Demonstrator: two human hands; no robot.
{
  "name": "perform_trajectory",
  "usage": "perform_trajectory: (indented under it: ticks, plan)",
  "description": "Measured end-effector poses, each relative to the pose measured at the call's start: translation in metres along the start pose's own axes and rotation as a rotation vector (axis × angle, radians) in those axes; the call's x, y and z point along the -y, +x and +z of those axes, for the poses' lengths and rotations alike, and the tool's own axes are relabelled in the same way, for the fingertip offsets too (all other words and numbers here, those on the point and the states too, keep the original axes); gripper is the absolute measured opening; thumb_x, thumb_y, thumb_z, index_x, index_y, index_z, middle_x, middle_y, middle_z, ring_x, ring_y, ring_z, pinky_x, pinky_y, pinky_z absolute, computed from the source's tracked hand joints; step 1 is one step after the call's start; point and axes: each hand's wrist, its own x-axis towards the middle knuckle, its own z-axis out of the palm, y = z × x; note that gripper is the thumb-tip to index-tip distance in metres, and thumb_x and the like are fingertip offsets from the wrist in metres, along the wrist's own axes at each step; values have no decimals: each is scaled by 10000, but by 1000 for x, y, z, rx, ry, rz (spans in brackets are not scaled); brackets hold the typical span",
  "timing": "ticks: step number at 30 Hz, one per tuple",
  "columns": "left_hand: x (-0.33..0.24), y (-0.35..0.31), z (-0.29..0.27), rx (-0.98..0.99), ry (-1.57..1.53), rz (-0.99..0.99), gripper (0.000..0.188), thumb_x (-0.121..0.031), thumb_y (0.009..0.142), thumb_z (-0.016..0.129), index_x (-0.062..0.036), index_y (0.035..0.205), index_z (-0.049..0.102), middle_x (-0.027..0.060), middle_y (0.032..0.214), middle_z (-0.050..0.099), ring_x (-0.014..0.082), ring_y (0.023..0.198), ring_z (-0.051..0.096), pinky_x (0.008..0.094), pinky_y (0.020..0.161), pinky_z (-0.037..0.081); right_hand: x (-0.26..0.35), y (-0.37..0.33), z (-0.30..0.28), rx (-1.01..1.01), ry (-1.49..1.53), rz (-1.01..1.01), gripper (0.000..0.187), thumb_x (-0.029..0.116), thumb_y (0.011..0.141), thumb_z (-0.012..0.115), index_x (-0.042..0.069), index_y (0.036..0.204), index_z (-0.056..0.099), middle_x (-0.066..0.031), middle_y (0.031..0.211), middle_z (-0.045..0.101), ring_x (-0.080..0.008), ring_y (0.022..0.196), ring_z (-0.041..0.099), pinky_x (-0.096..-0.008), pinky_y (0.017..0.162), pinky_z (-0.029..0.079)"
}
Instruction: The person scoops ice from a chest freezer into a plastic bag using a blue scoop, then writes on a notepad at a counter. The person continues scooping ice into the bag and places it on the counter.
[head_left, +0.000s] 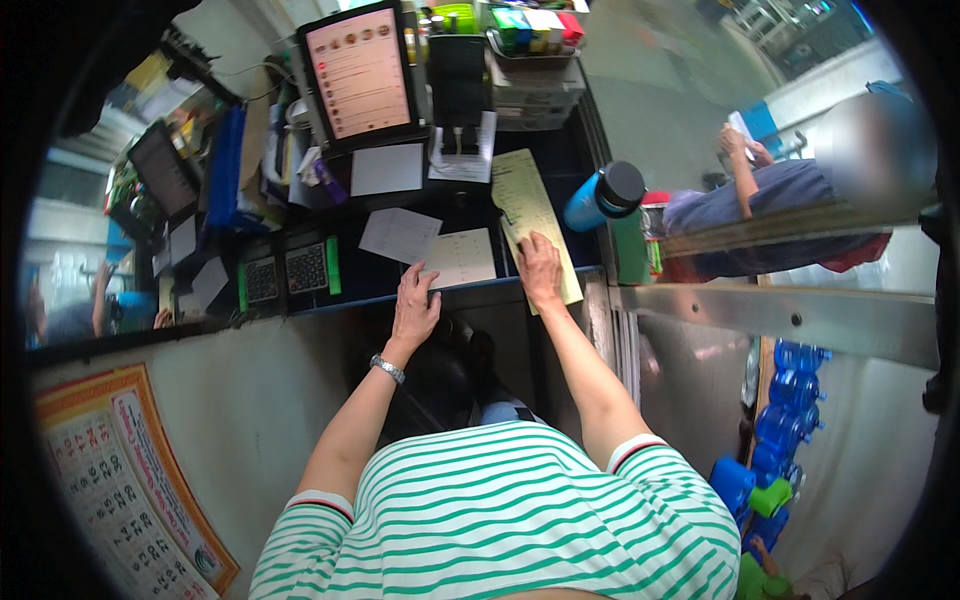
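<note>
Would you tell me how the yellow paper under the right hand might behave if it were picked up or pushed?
The yellow paper is probably light and floppy, being long and flat. Pushed, it may slide with the right hand, which rests on it. Its near end seems to pass the desk edge, so might bend first.

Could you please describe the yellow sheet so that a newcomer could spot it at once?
Find the dark desk, then the blue bottle at its right end. Just left lies the yellow sheet, reaching the desk's front edge. It is longer and yellower than the pale papers to its left.
</note>
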Motion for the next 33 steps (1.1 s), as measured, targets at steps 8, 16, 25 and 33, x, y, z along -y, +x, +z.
perform_trajectory:
  ticks: [8,16,25,33]
  plan:
    - [35,23,-44,-450,2,-130,282,-5,777,601,-14,1059,579,180,1166,522,354,1112,496,417,955,409,11,12,-28,-136,100,84,187,21,768,620,50,953,619,-136,882,546,-334,861,566,-425,762,456]
    - [102,40,-77,-582,278,-565,356,-88,770,639,-28,1109,548,162,1109,533,339,1075,501,418,940,413,76,9,-14,13,347,-112,150,29,749,638,56,897,632,-141,834,545,-337,767,584,-418,661,483]
    - [101,-17,-36,-269,651,-464,562,-153,836,600,3,1341,407,155,1406,394,343,1285,381,448,1044,345,73,-4,-4,97,195,-93,571,198,699,759,26,1197,538,-186,1266,499,-370,1184,465,-464,997,368]
    - [106,-25,-43,-376,356,-451,386,-71,796,656,-40,1149,503,160,1177,512,349,1067,520,419,900,448,11,-40,-17,217,1,-1,606,319,874,592,-3,1358,421,-192,1476,315,-363,1374,271,-472,1116,223]
